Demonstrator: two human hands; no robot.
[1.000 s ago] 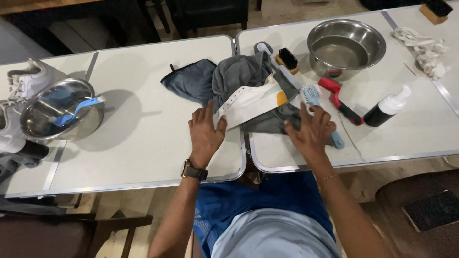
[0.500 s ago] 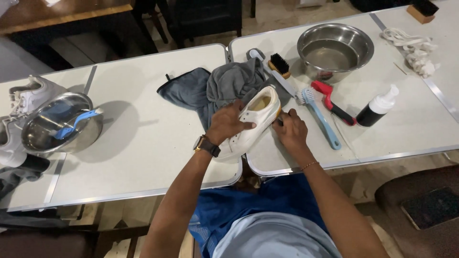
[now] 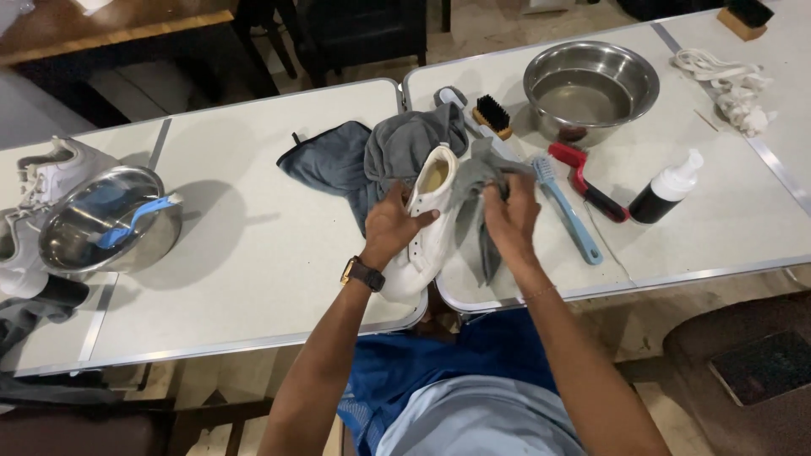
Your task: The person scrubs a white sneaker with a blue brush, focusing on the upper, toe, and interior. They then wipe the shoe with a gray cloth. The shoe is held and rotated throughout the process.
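Gripping the white shoe (image 3: 427, 232) over the table edge (image 3: 253, 342), your left hand (image 3: 390, 226) steadies it while your right hand (image 3: 509, 215) clenches the grey cloth (image 3: 473, 181). Wipe with firm short strokes, shoe braced.

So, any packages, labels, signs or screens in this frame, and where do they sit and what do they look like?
Pump bottle: the only package, on the right table, right of the red-handled brush; dark body, white pump top.
Wristwatch: on the left wrist; dark strap, face not visible.
No signs or screens in view.
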